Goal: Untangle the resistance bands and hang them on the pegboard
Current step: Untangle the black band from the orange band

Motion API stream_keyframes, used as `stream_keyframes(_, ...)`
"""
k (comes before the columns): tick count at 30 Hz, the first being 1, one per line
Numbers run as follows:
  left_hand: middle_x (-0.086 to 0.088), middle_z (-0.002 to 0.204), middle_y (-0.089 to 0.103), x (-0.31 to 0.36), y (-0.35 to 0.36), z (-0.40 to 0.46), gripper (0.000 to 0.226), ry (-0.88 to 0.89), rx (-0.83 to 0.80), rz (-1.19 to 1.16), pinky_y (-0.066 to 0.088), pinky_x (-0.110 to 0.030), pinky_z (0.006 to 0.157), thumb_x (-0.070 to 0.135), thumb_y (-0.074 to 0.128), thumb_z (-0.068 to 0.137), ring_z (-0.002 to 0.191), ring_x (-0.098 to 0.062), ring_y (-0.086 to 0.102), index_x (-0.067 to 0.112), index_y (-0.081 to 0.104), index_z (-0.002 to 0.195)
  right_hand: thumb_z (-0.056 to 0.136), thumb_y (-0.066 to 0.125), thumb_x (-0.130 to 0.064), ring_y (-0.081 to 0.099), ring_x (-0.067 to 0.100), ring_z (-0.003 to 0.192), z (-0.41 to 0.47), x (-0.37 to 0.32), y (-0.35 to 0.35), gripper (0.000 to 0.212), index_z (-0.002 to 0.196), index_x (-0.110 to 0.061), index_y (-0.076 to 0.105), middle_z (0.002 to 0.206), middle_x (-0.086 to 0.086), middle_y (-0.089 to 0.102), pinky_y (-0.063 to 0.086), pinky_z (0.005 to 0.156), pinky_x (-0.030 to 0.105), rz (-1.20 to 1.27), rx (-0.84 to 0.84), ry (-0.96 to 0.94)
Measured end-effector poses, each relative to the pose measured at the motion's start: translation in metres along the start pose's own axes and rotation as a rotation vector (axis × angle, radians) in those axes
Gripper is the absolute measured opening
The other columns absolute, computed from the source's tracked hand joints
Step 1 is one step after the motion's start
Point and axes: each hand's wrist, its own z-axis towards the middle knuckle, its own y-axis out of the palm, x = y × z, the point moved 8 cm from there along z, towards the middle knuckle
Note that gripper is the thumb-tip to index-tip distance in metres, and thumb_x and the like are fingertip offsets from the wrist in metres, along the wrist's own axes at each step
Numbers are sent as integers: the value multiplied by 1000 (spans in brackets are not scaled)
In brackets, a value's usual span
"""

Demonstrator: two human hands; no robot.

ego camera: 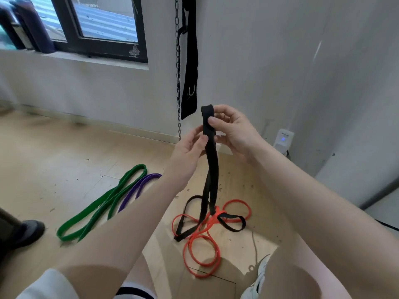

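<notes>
I see both hands raised at the centre of my view, each grasping the black band (210, 160): the right hand (232, 131) pinches its folded top loop between thumb and fingers, and the left hand (190, 151), just below at 7 o'clock from it, pinches the strap beneath. The black band hangs straight down to the wooden floor (54, 152), where its lower loops are tangled with an orange band (203, 251) at 6 o'clock. A green band (101, 203) and a purple band (138, 188) lie loose on the floor at 8 o'clock.
</notes>
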Motion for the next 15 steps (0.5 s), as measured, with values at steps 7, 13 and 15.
stream_keyframes(7,2,104,68,9,-10,3,22,-5,14,25,51,-30,91,14,48,95,99,-12,65,24,58,112,91,55,-9,61,10,71,5,-7,2,12,93,-18,63,83,-3,62,54,65,26,-113,5,-30)
stream_keyframes(13,9,88,70,7,-13,0,19,2,59,147,53,-20,80,16,49,95,86,-3,67,27,64,99,87,62,-8,60,12,70,8,6,-4,18,94,-18,49,73,-9,65,53,69,29,-92,145,-16)
stream_keyframes(15,7,92,70,11,-17,3,21,-2,117,110,54,-23,80,15,48,95,90,-8,67,29,63,100,88,61,-16,60,11,93,5,17,-2,27,111,-20,48,104,-5,63,49,76,24,-164,126,-17)
